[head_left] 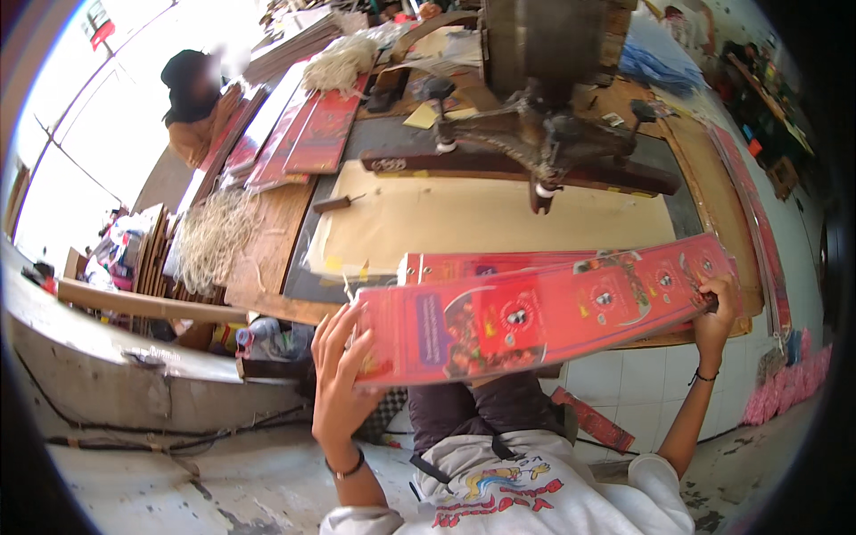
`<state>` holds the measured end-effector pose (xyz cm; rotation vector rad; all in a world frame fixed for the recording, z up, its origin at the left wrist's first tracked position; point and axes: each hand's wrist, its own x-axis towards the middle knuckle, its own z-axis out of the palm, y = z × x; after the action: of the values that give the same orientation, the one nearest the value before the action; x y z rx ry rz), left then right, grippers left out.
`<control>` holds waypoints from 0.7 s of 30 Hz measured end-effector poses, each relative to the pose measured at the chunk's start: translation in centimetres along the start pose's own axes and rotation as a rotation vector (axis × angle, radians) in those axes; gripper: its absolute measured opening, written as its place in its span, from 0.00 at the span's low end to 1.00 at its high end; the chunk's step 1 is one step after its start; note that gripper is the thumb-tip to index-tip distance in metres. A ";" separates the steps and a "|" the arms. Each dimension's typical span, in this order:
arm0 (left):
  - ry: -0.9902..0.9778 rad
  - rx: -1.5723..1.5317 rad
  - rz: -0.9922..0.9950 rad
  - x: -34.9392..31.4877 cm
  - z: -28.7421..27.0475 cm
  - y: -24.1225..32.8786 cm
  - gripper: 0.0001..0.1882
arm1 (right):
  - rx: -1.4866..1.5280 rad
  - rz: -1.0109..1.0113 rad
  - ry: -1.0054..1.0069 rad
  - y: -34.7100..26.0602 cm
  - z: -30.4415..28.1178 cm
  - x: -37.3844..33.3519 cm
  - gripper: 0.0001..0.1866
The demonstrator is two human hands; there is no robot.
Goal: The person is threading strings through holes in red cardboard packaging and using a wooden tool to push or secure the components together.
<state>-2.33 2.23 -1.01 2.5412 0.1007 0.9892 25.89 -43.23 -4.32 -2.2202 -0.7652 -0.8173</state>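
A long stack of red printed sheets (571,312) is tilted in front of me above the near table edge, with pictures of food and a clear glossy surface. My right hand (716,312) is closed round its right end, thumb on the face. At the other end, my left hand (341,370) has its fingers stretched up and apart, lying against the stack's left edge. Partly hidden behind this stack, another red printed piece (464,264) with two metal eyelets lies on the table.
Over the table (343,147) stands a dark metal press (548,125) with a long bar above a cream board (499,218). A wooden-handled tool (337,203) lies left. Red sheets (325,134) and string bundles (218,236) sit farther left, near another person (192,107).
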 end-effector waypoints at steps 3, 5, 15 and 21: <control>-0.104 -0.081 -0.068 0.6 -0.5 -2.3 0.26 | -0.011 -0.014 0.025 0.1 -0.1 -0.2 0.16; -0.076 -0.149 -0.067 1.2 -1.0 -2.5 0.21 | -0.035 -0.031 -0.008 0.8 -0.1 -0.3 0.15; 0.269 -0.003 -0.188 -1.1 -2.9 -6.0 0.08 | 0.045 0.084 -0.030 2.1 -0.2 -0.9 0.13; 0.172 -0.134 -0.243 -3.9 -1.9 -5.0 0.47 | -0.050 -0.038 0.011 -0.6 0.1 0.7 0.15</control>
<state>-6.08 6.67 -4.22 2.2560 0.3704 1.0756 25.99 -42.60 -3.65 -2.2490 -0.7918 -0.8754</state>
